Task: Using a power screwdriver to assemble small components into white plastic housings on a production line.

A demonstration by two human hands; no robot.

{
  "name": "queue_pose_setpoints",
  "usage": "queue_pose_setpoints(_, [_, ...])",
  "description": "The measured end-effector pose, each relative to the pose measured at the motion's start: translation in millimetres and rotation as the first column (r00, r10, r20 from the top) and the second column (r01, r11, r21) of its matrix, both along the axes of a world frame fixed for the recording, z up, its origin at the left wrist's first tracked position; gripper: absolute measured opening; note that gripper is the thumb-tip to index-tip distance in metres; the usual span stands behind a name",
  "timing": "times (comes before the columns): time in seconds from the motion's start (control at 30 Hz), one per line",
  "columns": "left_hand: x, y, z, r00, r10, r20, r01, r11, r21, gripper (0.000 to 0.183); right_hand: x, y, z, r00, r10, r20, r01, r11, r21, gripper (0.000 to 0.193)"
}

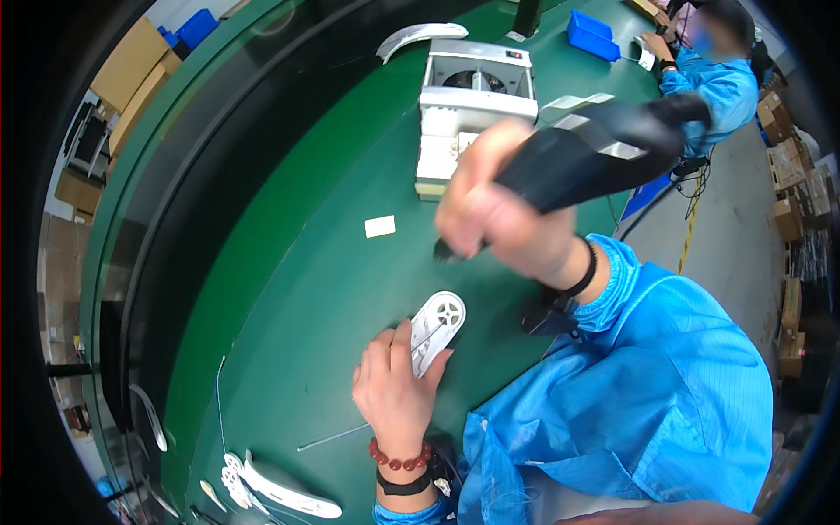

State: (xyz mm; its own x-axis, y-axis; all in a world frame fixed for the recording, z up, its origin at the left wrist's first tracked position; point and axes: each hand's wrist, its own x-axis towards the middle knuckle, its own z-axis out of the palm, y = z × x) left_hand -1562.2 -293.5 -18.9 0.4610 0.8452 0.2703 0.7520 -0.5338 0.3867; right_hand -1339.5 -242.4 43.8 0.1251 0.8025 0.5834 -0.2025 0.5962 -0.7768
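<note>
My left hand (395,385) lies on a long white plastic housing (426,348) on the green table, fingers along one side and thumb on the other. The rounded far end of the housing, with its spoked round opening, sticks out beyond my fingers; the near end is hidden under the hand. My right hand (503,206) is raised above the table, closed around a black corded electric screwdriver (573,157). Motion smears this hand and the tool. The dark tip points down toward the table, apart from the housing.
A white box-shaped device with a fan (477,83) stands ahead, near a pale card (380,227). White curved parts (289,492) and a thin rod (332,437) lie at lower left. A dark belt (188,206) runs along the left. A co-worker (717,79) sits by a blue bin (592,37).
</note>
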Motion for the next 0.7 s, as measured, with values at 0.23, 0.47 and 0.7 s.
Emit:
queue_pose_setpoints(0.23, [0.0, -1.2, 1.2, 0.995, -0.095, -0.015, 0.095, 0.995, 0.024, 0.041, 52.0, 11.9, 35.1, 0.946, -0.314, 0.081, 0.307, 0.947, 0.091, 0.010])
queue_pose_setpoints(0.47, [-0.6, 1.9, -1.4, 0.990, -0.142, -0.002, 0.142, 0.988, 0.064, 0.035, 53.0, 23.5, 16.6, 0.934, -0.315, 0.170, 0.307, 0.949, 0.072, 0.010])
queue_pose_setpoints(0.7, [-1.2, 1.3, -4.2, 0.991, -0.137, 0.009, 0.136, 0.989, 0.050, 0.036, 57.4, 29.8, 9.7, 0.921, -0.342, 0.188, 0.351, 0.936, -0.017, 0.010])
